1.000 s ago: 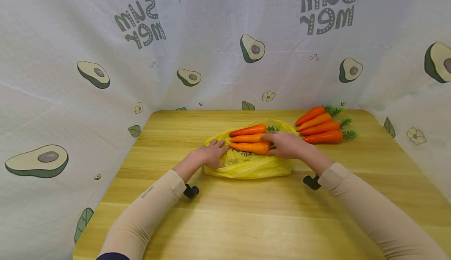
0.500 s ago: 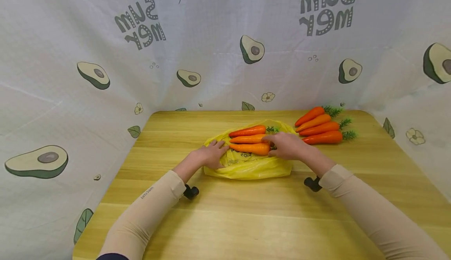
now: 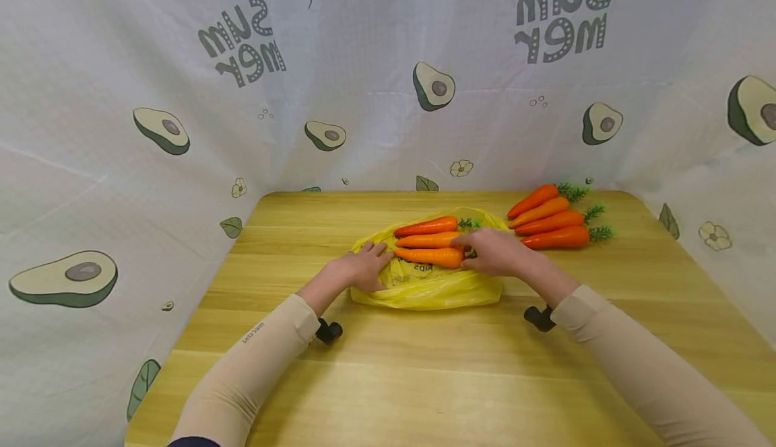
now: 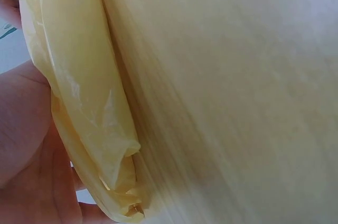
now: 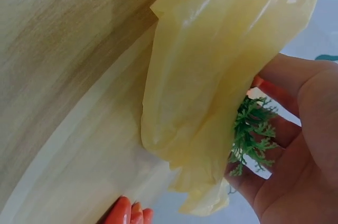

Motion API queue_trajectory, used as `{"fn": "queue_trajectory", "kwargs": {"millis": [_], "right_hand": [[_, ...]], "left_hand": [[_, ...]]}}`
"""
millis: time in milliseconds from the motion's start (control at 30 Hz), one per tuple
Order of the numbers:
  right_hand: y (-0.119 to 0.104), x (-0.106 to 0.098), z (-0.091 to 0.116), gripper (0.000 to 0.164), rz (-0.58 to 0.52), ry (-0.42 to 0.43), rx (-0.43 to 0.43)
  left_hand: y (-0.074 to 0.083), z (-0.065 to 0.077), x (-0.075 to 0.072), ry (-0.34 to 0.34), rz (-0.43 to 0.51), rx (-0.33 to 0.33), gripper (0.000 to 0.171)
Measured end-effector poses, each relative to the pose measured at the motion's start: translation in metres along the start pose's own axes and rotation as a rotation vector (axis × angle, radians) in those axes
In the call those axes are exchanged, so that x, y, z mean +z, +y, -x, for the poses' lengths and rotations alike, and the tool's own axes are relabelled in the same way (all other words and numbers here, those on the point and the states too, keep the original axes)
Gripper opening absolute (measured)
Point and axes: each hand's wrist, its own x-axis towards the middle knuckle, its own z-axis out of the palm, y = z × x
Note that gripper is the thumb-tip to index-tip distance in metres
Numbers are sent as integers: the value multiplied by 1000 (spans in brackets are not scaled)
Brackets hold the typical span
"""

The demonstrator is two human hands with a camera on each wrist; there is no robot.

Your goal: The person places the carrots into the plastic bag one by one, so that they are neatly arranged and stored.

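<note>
Three orange carrots lie side by side on a crumpled yellow plastic bag (image 3: pixel 445 297) in the head view, tips to the left: a far carrot (image 3: pixel 426 226), a middle carrot (image 3: pixel 424 240) and a near carrot (image 3: pixel 429 256). My right hand (image 3: pixel 494 252) curls over the leafy ends of the middle and near carrots, thumb at the near one. Green leaves (image 5: pixel 253 134) show between its thumb and fingers in the right wrist view. With fingers spread, my left hand (image 3: pixel 366 268) rests on the bag's left side, near the carrot tips. Its palm borders the bag's folded edge (image 4: pixel 90 92).
Several more carrots (image 3: pixel 554 221) lie in a fan on the wooden table (image 3: pixel 412 380), right of the bag. A pale curtain (image 3: pixel 376 63) with avocado prints hangs behind the table and along both sides.
</note>
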Motion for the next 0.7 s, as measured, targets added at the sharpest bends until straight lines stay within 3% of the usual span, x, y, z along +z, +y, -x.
{"fn": "queue_trajectory", "kwargs": {"millis": [367, 700], "right_hand": [[3, -17, 12, 42, -30, 88, -2], [27, -29, 28, 40, -17, 137, 35]], "left_hand": [[-1, 0, 0, 1, 8, 5, 80], [-3, -1, 3, 7, 17, 8, 79]]}}
